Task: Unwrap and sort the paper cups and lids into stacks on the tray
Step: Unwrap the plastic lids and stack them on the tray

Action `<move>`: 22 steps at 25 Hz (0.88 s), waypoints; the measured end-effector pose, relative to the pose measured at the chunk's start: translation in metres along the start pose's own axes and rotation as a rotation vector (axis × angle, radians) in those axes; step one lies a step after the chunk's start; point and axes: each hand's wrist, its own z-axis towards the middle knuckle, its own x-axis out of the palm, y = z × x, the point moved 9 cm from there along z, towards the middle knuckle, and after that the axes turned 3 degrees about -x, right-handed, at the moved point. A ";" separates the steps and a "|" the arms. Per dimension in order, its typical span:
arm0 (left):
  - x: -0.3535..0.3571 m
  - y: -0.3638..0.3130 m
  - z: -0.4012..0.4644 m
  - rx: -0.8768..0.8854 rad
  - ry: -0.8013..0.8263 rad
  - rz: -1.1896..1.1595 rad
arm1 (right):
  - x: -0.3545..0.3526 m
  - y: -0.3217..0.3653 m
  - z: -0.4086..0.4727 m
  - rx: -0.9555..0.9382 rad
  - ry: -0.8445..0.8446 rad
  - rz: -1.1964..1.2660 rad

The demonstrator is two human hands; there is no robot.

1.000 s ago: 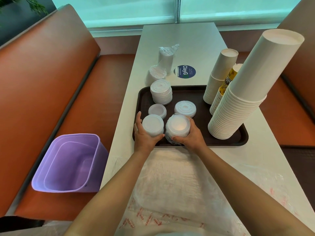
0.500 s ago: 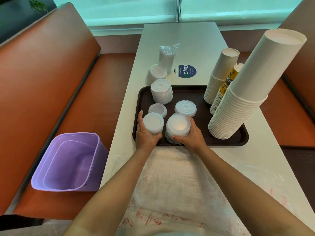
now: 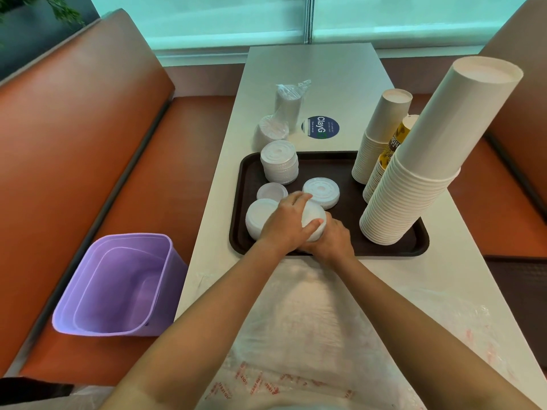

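L hand (image 3: 288, 221) reaches across, fingers (image 3: 299, 199) curled over the top of a wrapped lid stack (image 3: 315, 220) at the near-middle of the tray (image 3: 334, 170), thumb lying on the stack's near side. R hand (image 3: 333, 241) sits under and behind it, gripping the same stack low at its near side; R fingers are mostly hidden by the L hand, so how far apart they are I can't tell, but they're wrapped on the stack. Just left, touching the L wrist, is a second lid stack (image 3: 257, 217), partly covered by that hand. Behind it a single small lid (image 3: 270, 190); just right of that a low flat-lid pile (image 3: 321, 192); further back at the tray's far-left corner a taller lid stack (image 3: 279, 162). R side of the tray holds a big leaning cup stack (image 3: 414, 184), w/ a yellow-printed cup stack (image 3: 390, 149) and a shorter white cup stack (image 3: 376, 134) behind it, close together. Beyond the tray on the worktop (image 3: 325, 72): two still-wrapped packs (image 3: 281, 119) beside a round blue sticker (image 3: 320, 127). Near edge of the worktop is covered by a clear plastic bag (image 3: 310, 321) w/ red print, under both forearms. On the orange bench seat (image 3: 165, 173) to the left sits a purple bin (image 3: 118, 288).
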 end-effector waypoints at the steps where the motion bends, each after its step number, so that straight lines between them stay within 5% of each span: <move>1: 0.006 0.005 0.000 -0.057 0.022 -0.015 | -0.001 0.000 0.000 -0.004 -0.002 0.027; 8: 0.029 0.004 -0.004 -0.189 0.098 -0.196 | -0.013 -0.019 -0.003 0.013 0.037 0.487; 16: 0.047 0.020 -0.015 -0.323 0.152 -0.378 | -0.014 -0.028 -0.007 0.070 0.043 0.320; 22: 0.032 -0.002 -0.004 -0.248 0.107 -0.237 | -0.016 -0.028 -0.005 0.094 0.036 0.104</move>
